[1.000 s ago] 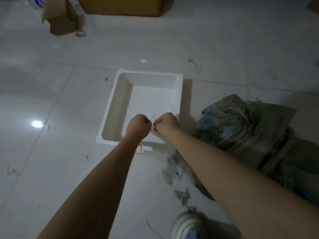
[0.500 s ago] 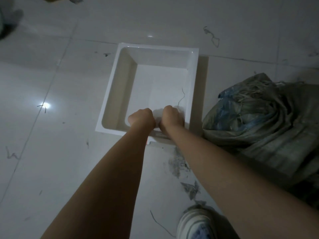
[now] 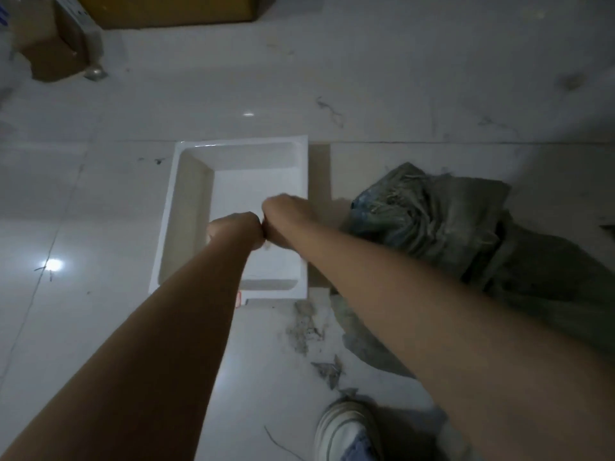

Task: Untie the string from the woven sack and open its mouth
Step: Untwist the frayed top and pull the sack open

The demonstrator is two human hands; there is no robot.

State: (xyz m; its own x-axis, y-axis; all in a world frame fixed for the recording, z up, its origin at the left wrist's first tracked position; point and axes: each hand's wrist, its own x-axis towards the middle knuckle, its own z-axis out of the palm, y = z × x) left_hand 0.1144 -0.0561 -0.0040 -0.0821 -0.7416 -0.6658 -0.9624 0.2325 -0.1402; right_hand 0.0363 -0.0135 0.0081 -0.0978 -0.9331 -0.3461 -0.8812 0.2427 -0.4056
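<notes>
The grey-green woven sack [image 3: 442,224] lies crumpled on the floor at the right, its frayed mouth [image 3: 382,197] turned toward the tray. My left hand [image 3: 233,229] and my right hand [image 3: 288,214] are fists pressed together above the white tray [image 3: 186,207], well left of the sack. A pale wisp of string [image 3: 266,248] peeks out just below where the fists meet; the rest of it is hidden in the fingers. Neither hand touches the sack.
The tray sits on a pale tiled floor. Dirt and scraps [image 3: 309,327] lie near the tray's front corner, beside my shoe [image 3: 346,430]. Cardboard boxes [image 3: 60,51] stand at the far left and back.
The hands stay together over the tray and have closed tighter, fist against fist. The string loop seen between them a second ago is now almost hidden. The camera has shifted.
</notes>
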